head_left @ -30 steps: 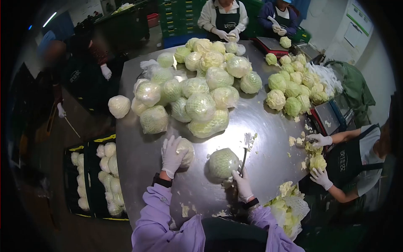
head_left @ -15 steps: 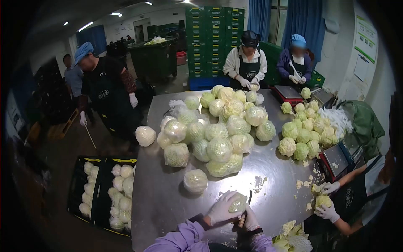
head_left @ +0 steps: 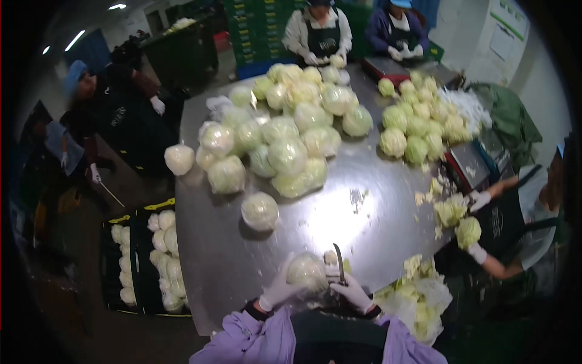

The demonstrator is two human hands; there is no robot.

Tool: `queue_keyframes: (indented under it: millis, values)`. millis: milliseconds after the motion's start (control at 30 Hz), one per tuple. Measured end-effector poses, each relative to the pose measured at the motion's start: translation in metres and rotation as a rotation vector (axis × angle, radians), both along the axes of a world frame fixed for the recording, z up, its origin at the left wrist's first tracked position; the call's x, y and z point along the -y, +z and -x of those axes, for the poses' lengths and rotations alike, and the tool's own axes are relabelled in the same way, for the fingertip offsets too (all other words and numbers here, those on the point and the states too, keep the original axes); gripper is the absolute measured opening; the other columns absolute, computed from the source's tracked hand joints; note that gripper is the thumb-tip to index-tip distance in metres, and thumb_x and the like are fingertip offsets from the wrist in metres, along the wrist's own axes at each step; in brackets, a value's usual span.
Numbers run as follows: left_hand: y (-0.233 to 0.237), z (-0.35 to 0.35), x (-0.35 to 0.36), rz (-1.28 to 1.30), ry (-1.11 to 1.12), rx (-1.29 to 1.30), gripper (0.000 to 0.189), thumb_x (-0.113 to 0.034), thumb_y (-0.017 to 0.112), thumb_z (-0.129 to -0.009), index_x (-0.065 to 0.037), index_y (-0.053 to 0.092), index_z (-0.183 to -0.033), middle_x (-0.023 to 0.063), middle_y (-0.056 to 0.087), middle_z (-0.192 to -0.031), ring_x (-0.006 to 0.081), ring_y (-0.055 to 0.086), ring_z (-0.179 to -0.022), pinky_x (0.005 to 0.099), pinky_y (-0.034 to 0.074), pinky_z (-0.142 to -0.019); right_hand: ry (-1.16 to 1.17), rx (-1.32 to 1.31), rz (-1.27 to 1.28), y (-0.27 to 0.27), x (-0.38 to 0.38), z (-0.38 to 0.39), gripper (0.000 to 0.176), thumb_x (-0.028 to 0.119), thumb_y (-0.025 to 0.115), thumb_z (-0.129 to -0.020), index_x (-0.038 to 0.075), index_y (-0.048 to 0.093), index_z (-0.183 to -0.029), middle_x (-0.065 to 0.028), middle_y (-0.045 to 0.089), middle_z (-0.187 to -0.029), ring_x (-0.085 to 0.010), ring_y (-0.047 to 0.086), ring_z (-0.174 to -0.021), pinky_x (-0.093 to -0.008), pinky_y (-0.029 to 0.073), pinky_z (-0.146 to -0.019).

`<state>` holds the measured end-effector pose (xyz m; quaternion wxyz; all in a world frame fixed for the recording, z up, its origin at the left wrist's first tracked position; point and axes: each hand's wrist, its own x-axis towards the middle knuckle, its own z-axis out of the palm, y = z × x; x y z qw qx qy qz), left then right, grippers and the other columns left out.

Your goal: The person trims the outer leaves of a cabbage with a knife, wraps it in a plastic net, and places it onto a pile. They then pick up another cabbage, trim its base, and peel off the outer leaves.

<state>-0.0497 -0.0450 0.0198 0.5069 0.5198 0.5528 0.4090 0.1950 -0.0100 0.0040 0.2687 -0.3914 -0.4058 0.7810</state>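
My left hand [head_left: 279, 290], in a white glove, grips the side of a plastic-wrapped cabbage [head_left: 307, 271] at the near edge of the steel table. In my gloved right hand [head_left: 354, 295] is a knife [head_left: 340, 262] with a curved dark blade, which points up and away from me. The knife is close to the cabbage's right side; its handle is mostly hidden by my fingers. A small pale piece [head_left: 330, 258] shows beside the blade, too small to name surely. Another wrapped cabbage [head_left: 260, 212] lies alone just beyond my left hand.
A heap of wrapped cabbages [head_left: 285, 155] covers the table's far middle. Unwrapped cabbages [head_left: 416, 126] lie to the right. Leaf trimmings [head_left: 418, 303] fill a bag by my right arm. Crates [head_left: 134, 267] of cabbages stand at left. A co-worker's hand [head_left: 477, 253] holds a cabbage at right.
The view has tilted down and shifted. The cabbage in my left hand has been turned, showing a rounder side. The knife is more upright, and my hands are further apart.
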Motion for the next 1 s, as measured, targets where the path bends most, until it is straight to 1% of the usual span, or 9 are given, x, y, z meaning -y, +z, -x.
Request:
queue_keyframes:
  millis: [233,400,467,500,533,600,733,933,1000]
  values:
    - [-0.01,-0.016,0.016,-0.143,-0.116,-0.258,0.097,-0.036,0.084,-0.064,-0.005,0.032,-0.139,0.0201,0.031,-0.142,0.035,0.031,-0.132,0.0413,0.027,-0.109,-0.141,0.065,0.16,0.012,0.029,-0.019,0.057,0.012,0.058,-0.092,0.001,0.031,-0.14,-0.005,0.06,-0.107,-0.0076,0.059,-0.07,-0.019,0.048,-0.055]
    - [0.002,-0.03,0.018,-0.11,-0.1,-0.384,0.095,-0.039,0.083,-0.064,-0.007,0.034,-0.139,0.0205,0.032,-0.141,0.0376,0.032,-0.131,0.0435,0.029,-0.108,-0.214,0.141,0.099,0.016,0.054,-0.019,0.05,0.012,0.055,-0.093,0.004,0.035,-0.138,-0.0057,0.061,-0.101,-0.0087,0.06,-0.07,-0.0221,0.049,-0.054]
    - [0.011,-0.032,0.013,-0.142,-0.218,-0.559,0.095,-0.044,0.08,-0.065,-0.008,0.034,-0.14,0.0214,0.033,-0.14,0.0386,0.032,-0.13,0.0445,0.031,-0.107,-0.012,0.472,-0.094,0.026,0.056,-0.023,0.047,0.016,0.055,-0.093,0.007,0.04,-0.136,-0.0075,0.063,-0.089,-0.0095,0.06,-0.067,-0.0263,0.05,-0.056]
    - [0.02,-0.036,0.008,-0.145,-0.231,-0.556,0.095,-0.044,0.08,-0.065,-0.008,0.034,-0.14,0.0214,0.033,-0.14,0.0386,0.032,-0.13,0.0445,0.031,-0.107,-0.031,0.555,-0.136,0.023,0.057,-0.026,0.044,0.02,0.056,-0.091,0.008,0.044,-0.132,-0.0126,0.064,-0.082,-0.0194,0.064,-0.067,-0.0331,0.052,-0.061]
    - [0.032,-0.043,0.0,-0.075,-0.33,-0.671,0.096,-0.046,0.08,-0.065,-0.005,0.034,-0.139,0.022,0.035,-0.138,0.0384,0.034,-0.128,0.0437,0.033,-0.105,-0.044,0.559,-0.134,0.017,0.058,-0.028,0.044,0.02,0.056,-0.091,0.008,0.044,-0.132,-0.0126,0.064,-0.082,-0.0194,0.064,-0.067,-0.0331,0.052,-0.061]
    - [0.03,-0.058,-0.004,-0.013,-0.439,-0.779,0.098,-0.049,0.08,-0.064,-0.003,0.034,-0.138,0.0226,0.037,-0.135,0.0382,0.037,-0.126,0.0428,0.035,-0.103,-0.148,0.838,-0.655,0.009,0.063,-0.034,0.043,0.02,0.058,-0.089,0.007,0.047,-0.128,-0.0173,0.064,-0.087,-0.0309,0.065,-0.075,-0.0384,0.052,-0.065]
    - [0.007,-0.078,-0.008,-0.141,-0.273,-0.678,0.1,-0.05,0.079,-0.065,0.003,0.032,-0.137,0.0242,0.034,-0.138,0.0393,0.036,-0.127,0.0432,0.037,-0.103,-0.198,0.984,-0.773,0.032,0.069,-0.046,0.043,0.018,0.06,-0.085,0.005,0.048,-0.125,-0.0184,0.063,-0.099,-0.0347,0.063,-0.084,-0.042,0.052,-0.069]
    - [-0.003,-0.075,-0.01,-0.162,-0.291,-0.604,0.1,-0.05,0.077,-0.068,0.005,0.03,-0.137,0.0253,0.031,-0.142,0.04,0.035,-0.129,0.0436,0.036,-0.103,-0.321,0.765,-0.697,0.036,0.041,-0.038,0.038,0.019,0.068,-0.08,0.004,0.055,-0.113,-0.0137,0.056,-0.084,-0.0275,0.056,-0.075,-0.0326,0.047,-0.069]
    - [-0.003,-0.073,-0.008,-0.152,-0.302,-0.593,0.101,-0.05,0.077,-0.068,0.006,0.029,-0.137,0.0256,0.03,-0.142,0.0399,0.034,-0.129,0.0437,0.036,-0.104,-0.259,0.656,-0.484,0.022,0.03,-0.028,0.033,0.018,0.066,-0.081,0.004,0.055,-0.109,-0.0115,0.055,-0.08,-0.0227,0.055,-0.069,-0.0317,0.046,-0.066]
